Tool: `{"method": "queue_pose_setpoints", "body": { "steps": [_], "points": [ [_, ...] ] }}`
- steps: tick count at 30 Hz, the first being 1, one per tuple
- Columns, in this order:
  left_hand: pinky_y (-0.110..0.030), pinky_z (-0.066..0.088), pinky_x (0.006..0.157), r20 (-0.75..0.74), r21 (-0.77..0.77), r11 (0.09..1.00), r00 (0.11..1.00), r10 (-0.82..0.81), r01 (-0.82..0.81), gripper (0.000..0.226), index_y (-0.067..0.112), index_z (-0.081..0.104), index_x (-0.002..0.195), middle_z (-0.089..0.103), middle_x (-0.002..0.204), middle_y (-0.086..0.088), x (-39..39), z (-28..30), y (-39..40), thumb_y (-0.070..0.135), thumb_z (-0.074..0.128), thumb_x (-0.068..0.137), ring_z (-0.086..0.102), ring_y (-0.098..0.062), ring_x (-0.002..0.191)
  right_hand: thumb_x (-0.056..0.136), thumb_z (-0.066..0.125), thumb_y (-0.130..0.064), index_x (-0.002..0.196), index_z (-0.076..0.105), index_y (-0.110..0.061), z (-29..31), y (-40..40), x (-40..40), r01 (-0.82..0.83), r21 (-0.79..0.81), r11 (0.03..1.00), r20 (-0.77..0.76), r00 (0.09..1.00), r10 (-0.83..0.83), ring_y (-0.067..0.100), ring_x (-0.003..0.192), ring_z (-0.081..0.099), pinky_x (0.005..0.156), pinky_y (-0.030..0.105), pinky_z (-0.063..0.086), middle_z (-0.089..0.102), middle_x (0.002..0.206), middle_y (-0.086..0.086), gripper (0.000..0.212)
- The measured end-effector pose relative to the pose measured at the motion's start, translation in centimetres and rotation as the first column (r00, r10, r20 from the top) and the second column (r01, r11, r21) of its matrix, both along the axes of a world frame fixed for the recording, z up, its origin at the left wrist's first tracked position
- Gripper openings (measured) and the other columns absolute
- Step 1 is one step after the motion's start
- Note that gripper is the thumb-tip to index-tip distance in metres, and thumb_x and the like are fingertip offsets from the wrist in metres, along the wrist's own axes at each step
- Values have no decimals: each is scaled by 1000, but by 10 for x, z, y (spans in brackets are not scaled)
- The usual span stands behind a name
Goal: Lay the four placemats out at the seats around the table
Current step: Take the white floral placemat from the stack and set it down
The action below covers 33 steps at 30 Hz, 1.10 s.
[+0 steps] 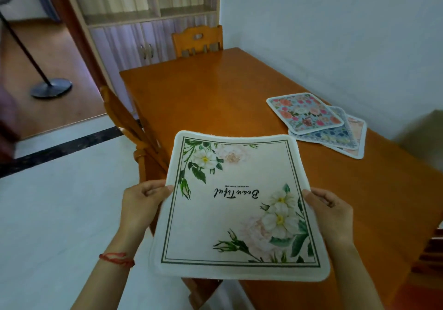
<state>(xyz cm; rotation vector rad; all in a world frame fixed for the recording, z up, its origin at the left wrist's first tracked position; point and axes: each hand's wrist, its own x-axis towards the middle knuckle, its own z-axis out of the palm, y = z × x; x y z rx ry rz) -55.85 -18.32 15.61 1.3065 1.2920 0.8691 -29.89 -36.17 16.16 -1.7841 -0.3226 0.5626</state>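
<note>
Both hands busy: left hand and right hand each pinch a side edge of the cream placemat, held above the near left corner of the table. Not down yet. I'd lower it flat in front of the near-left chair, square to the table edge, script turned to face the sitter. Mat looks soft and floppy, far edge curling up; rounded corners, green border, white flowers. Three more floral mats fanned in a stack near the right wall. Table is glossy orange wood.
</note>
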Motion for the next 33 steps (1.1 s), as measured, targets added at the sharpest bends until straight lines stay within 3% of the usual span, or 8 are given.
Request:
{"method": "queue_pose_setpoints", "body": {
  "steps": [7, 14, 17, 20, 25, 30, 33],
  "points": [
    [-11, 49, 48, 59, -21, 988, 986, 154, -153, 9, 8, 69, 81, 68, 53, 10, -46, 0, 2, -1, 68, 77, 63, -2, 48, 81, 67, -17, 95, 67, -11, -6, 41, -23, -153, -14, 988, -2, 988, 153, 27, 75, 67, 68, 38, 56, 69, 81, 9, 15],
    [-10, 50, 50, 78, -24, 959, 956, 284, -283, 9, 9, 68, 80, 68, 54, 11, -77, -1, 3, 0, 69, 77, 63, 0, 51, 82, 66, -16, 95, 67, -12, -8, 77, -38, -283, -19, 959, 16, 959, 283, 23, 74, 67, 63, 33, 55, 69, 83, 7, 14],
    [-8, 48, 50, 74, -10, 947, 945, 320, -320, 18, 17, 66, 72, 67, 52, 13, -85, 0, 8, 0, 69, 77, 62, 2, 50, 82, 65, -16, 87, 66, -19, -7, 89, -44, -322, -16, 947, 44, 946, 322, 19, 72, 66, 58, 25, 56, 68, 80, 4, 6],
    [-8, 49, 51, 65, -17, 939, 937, 343, -343, 11, 11, 68, 80, 66, 51, 12, -93, -2, 17, 1, 70, 77, 62, 2, 50, 82, 66, -14, 81, 63, -23, -6, 103, -50, -342, 0, 940, 52, 938, 342, 20, 70, 66, 57, 26, 55, 68, 79, 4, 9],
    [-8, 48, 49, 64, -15, 949, 947, 314, -314, 22, 20, 65, 70, 66, 50, 12, -100, -2, 42, -1, 68, 78, 61, 2, 48, 82, 66, -13, 86, 66, -18, -9, 122, -61, -310, 17, 951, 6, 951, 310, 17, 67, 65, 55, 22, 53, 68, 78, 3, 6],
    [-9, 50, 50, 34, -8, 975, 974, 224, -224, 14, 14, 67, 76, 67, 52, 12, -105, -6, 90, 0, 68, 78, 62, 1, 49, 81, 66, -14, 88, 66, -16, -16, 142, -76, -227, 15, 974, -20, 974, 227, 26, 74, 67, 66, 37, 56, 70, 82, 10, 7],
    [-14, 54, 56, 12, -13, 990, 990, 140, -140, 9, 9, 70, 84, 70, 57, 8, -107, -9, 125, 2, 69, 77, 64, -4, 54, 82, 66, -14, 85, 65, -16, -16, 152, -87, -159, 16, 987, -33, 987, 160, 25, 69, 67, 61, 35, 57, 69, 80, 10, 4]
  ]
}}
